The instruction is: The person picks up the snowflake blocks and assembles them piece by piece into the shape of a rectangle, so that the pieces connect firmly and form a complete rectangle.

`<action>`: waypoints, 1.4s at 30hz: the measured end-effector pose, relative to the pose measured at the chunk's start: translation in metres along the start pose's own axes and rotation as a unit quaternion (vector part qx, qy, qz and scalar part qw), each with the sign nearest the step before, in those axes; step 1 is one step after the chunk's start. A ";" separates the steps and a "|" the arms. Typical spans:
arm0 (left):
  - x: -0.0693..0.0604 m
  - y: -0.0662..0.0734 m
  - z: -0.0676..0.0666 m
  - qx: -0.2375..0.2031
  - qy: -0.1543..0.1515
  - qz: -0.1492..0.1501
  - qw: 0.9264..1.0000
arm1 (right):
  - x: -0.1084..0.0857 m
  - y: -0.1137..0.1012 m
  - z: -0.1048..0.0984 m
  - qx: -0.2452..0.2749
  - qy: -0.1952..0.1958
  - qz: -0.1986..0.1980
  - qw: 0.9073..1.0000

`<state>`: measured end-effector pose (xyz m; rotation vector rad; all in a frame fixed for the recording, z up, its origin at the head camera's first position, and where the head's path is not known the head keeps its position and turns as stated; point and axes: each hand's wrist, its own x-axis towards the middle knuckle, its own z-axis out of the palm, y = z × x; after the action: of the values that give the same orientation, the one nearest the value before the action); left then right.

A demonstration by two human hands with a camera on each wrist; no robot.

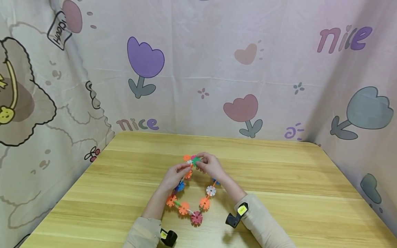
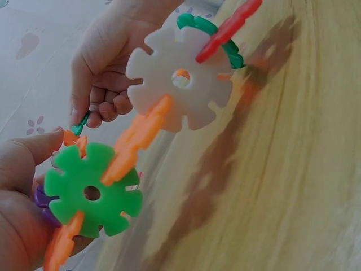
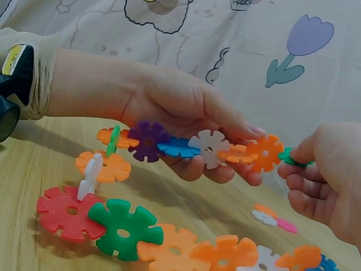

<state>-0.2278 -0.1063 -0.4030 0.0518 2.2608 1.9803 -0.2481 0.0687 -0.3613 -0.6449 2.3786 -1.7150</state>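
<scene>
A chain of notched plastic snowflake discs in several colours hangs and lies between both hands. My left hand pinches the orange disc at the end of the chain, with the white and purple discs following along its fingers. My right hand pinches a green disc by thumb and fingertips, its edge against the orange disc. Whether their slots are locked together cannot be seen. The crimson disc sits at the chain's near bend, with the rest running back up under the right forearm.
Beyond the hands, a few loose discs lie on the table: an orange one, plus a white and a pink one. The wooden table meets a printed cloth at its back edge.
</scene>
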 end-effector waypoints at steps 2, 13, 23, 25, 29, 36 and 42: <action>0.000 0.000 0.000 0.000 -0.001 0.003 1.000 | 0.000 0.001 0.001 0.000 0.001 -0.006 1.000; 0.000 0.003 0.000 -0.010 0.020 0.003 1.000 | -0.004 0.002 0.010 0.013 0.016 -0.039 0.999; 0.000 0.007 -0.003 -0.017 0.018 0.013 1.000 | -0.003 0.000 0.010 0.030 0.010 -0.027 0.999; 0.000 0.007 -0.001 -0.020 0.013 0.012 1.000 | -0.002 0.002 0.009 0.032 0.010 -0.018 0.999; 0.001 0.006 0.003 -0.037 -0.007 0.008 0.999 | 0.006 0.018 0.007 0.027 0.011 -0.014 0.999; 0.000 0.000 0.008 -0.066 -0.037 0.001 0.997 | 0.015 0.041 0.013 0.017 0.003 0.001 1.000; -0.001 -0.003 0.007 -0.036 -0.031 0.023 0.999 | 0.009 0.032 0.016 0.032 0.012 0.016 0.999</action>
<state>-0.2255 -0.0996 -0.4066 0.1572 2.1678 2.0501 -0.2588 0.0587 -0.3952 -0.5778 2.3267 -1.7863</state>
